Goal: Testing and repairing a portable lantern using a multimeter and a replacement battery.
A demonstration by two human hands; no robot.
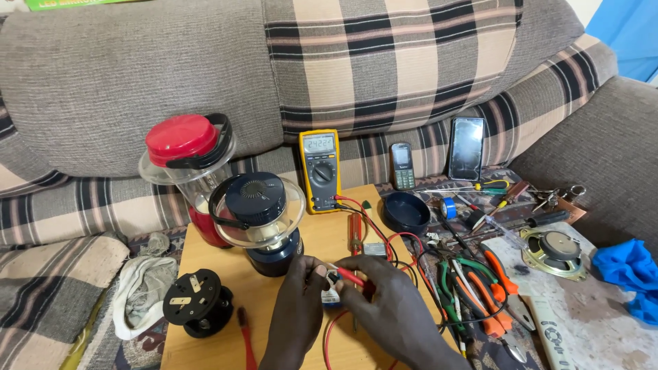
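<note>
Behind everything, one grey sofa (103,75) with a plaid cushion (391,62); a green box edge (75,3) at top left. On the wooden table (205,349): two lanterns, one red-capped (186,147) and one dark blue (259,219), plus one black base disc (199,301). One yellow multimeter (320,171) propped upright, display lit. Two phones (466,147) against the sofa. One loose speaker (554,252) at right. Near the table's front edge, left hand (296,308) pinching a small white-labelled battery (331,293); right hand (391,308) fingers closed on one red probe (349,275) touching it.

Multimeter (320,171) behind lanterns (259,219); pliers (490,288) right.
</note>
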